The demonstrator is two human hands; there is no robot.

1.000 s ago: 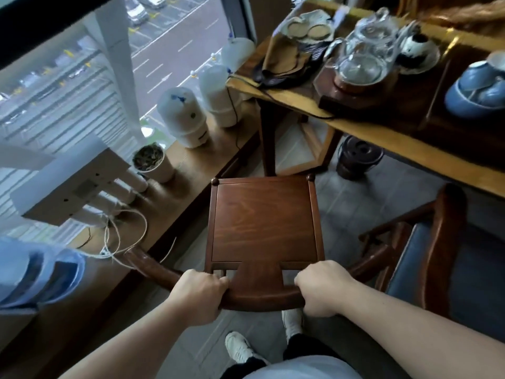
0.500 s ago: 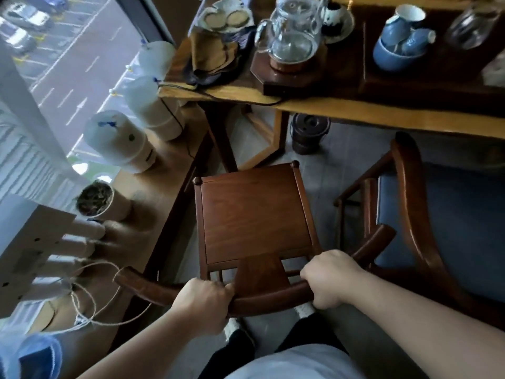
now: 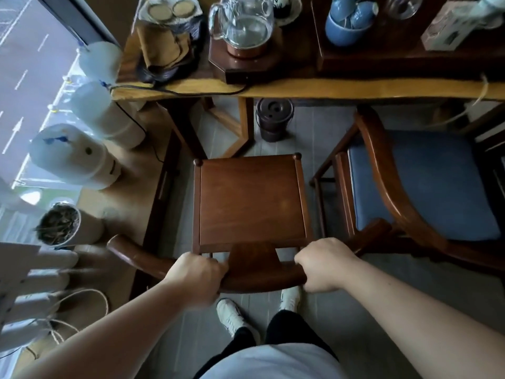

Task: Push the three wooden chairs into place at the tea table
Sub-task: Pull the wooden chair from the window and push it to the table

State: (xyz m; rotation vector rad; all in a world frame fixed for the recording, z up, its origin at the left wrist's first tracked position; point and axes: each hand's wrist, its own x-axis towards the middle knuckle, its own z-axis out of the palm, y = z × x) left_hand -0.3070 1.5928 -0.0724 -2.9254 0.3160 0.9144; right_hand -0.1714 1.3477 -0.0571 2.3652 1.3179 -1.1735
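while both hands grip: wooden chair point(image 3: 250, 203) stands short of the counter point(image 3: 355, 88)
left hand point(image 3: 195, 277): fingers wrapped around curved backrest
right hand point(image 3: 325, 265): fingers closed on same rail
neighbour: blue-cushioned chair point(image 3: 420, 181) just right

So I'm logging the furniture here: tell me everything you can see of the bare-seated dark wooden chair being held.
The dark reddish-brown wooden chair has a bare square seat panel in a raised frame, round knobs on its two front corners, a flared back splat and a curved top rail sweeping out both sides. It stands upright on the grey tiled floor, facing the wooden tea table, not yet under it. The left hand and right hand grip the rail either side of the splat.
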